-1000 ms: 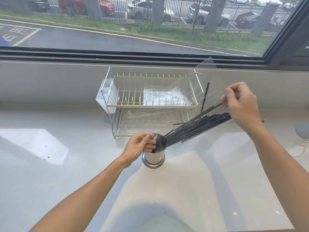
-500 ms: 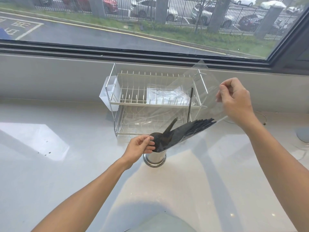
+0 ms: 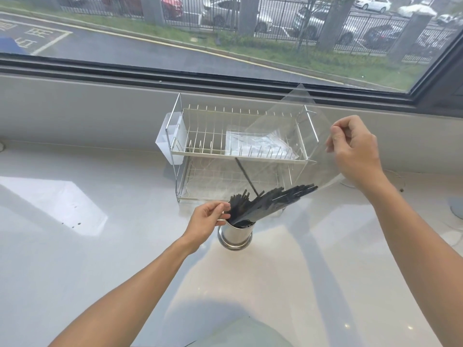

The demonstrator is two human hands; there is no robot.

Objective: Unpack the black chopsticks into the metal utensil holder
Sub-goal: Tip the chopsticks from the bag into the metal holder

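Note:
A round metal utensil holder (image 3: pixel 235 237) stands on the white counter, just in front of the dish rack. Several black chopsticks (image 3: pixel 271 201) lean out of it, fanned up to the right; one sticks up more steeply. Their upper ends still lie inside a clear plastic bag (image 3: pixel 288 136). My right hand (image 3: pixel 355 151) pinches the bag's upper edge, held up and to the right of the holder. My left hand (image 3: pixel 208 217) grips the holder's left rim, its fingers touching the chopsticks there.
A two-tier wire dish rack (image 3: pixel 240 156) stands behind the holder against the window ledge, with a white plastic caddy (image 3: pixel 169 144) on its left side and a crumpled plastic wrapper on its top shelf. A grey round object (image 3: pixel 457 207) sits at the right edge.
The chopsticks have slid further down out of the bag into the holder. My right hand has lifted the bag higher. My left hand stays at the holder's rim.

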